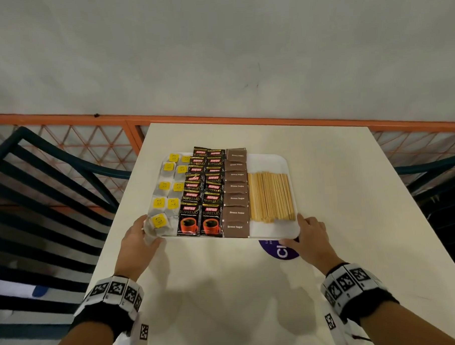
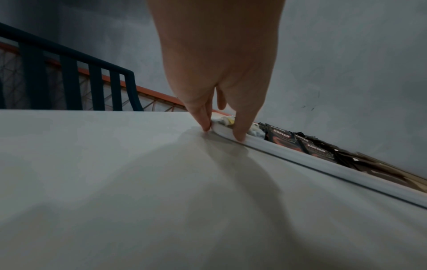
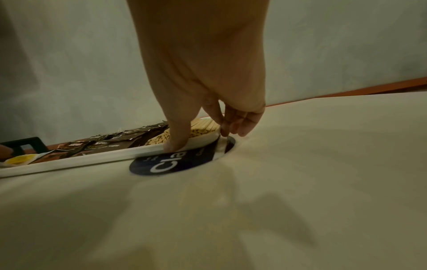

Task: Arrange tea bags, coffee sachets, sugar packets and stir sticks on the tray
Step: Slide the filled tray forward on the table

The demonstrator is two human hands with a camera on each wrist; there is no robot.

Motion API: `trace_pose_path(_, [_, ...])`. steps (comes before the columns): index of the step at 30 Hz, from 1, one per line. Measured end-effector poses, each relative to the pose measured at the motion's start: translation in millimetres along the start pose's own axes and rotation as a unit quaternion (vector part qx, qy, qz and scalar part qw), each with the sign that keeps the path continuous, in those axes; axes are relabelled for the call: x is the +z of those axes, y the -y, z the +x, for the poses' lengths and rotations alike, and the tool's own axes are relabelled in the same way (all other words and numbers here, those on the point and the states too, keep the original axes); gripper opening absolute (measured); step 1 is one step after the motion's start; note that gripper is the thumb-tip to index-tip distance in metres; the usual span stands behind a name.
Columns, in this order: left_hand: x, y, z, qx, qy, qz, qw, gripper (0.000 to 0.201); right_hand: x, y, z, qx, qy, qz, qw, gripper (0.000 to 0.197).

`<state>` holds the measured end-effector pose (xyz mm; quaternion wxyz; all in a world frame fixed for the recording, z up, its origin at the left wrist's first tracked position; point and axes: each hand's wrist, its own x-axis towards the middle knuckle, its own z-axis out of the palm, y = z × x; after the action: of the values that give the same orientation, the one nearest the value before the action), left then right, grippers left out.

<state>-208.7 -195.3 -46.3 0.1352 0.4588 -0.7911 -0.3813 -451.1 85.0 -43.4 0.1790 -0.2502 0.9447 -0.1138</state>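
Your left hand [image 1: 138, 238] pinches the white tray [image 1: 272, 229] at its 7 o'clock corner; your right hand [image 1: 308, 236] pinches the 5 o'clock corner, over a dark round sticker [image 1: 278, 252]. Tray contents, 9 to 3 o'clock: tea bags [image 1: 167, 190], coffee sachets [image 1: 202, 191], sugar packets [image 1: 236, 195], stir sticks [image 1: 270, 195]. Table [image 1: 226, 289] beneath.

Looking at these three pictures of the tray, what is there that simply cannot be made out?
- Purple sticker: its wording, partly under the tray and the right hand, head view.
- Left hand fingertips: whether they reach under the rim, hidden by the tray corner and a tea bag.
- Stir sticks: too fine to count.
- Sugar packets: blurred in the right wrist view.
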Motion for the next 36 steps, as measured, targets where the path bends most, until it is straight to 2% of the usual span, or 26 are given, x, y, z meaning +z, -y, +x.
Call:
trace_pose_path(5, [1, -5, 20, 0.000, 0.001, -0.005, 1.000, 0.050, -7, 10, 18, 0.005, 0.006, -0.024, 1.000, 0.085])
trace_pose_path(9, [2, -9, 35, 0.009, -0.001, -0.006, 1.000, 0.041, -10, 16, 28, 0.003, 0.012, -0.008, 1.000, 0.085])
trace_pose_path(16, [1, -15, 39, 0.010, -0.005, 0.002, 1.000, 0.040, -12, 20, 35, 0.004, 0.026, 0.020, 0.999, 0.088])
trace_pose_path(24, [-1, -20, 38, -0.001, 0.012, 0.036, 0.999, 0.046, -14, 22, 31, 0.009, 0.027, 0.029, 0.999, 0.087])
trace_pose_path(28, [2, -15, 33, 0.026, 0.024, 0.082, 0.996, 0.051, -13, 23, 21, 0.036, 0.019, 0.064, 0.997, 0.087])
trace_pose_path(31, [9, -18, 17, 0.050, 0.004, 0.137, 0.989, 0.061, -12, 18, 0, 0.052, 0.018, 0.075, 0.996, 0.073])
trace_pose_path(33, [15, -33, -3, 0.082, 0.002, 0.129, 0.988, 0.056, -10, 11, -22, 0.046, 0.012, 0.101, 0.994, 0.057])
trace_pose_path(36, [35, -56, -37, 0.167, 0.027, 0.103, 0.980, 0.043, -9, -9, -67, 0.033, -0.004, 0.131, 0.991, 0.038])
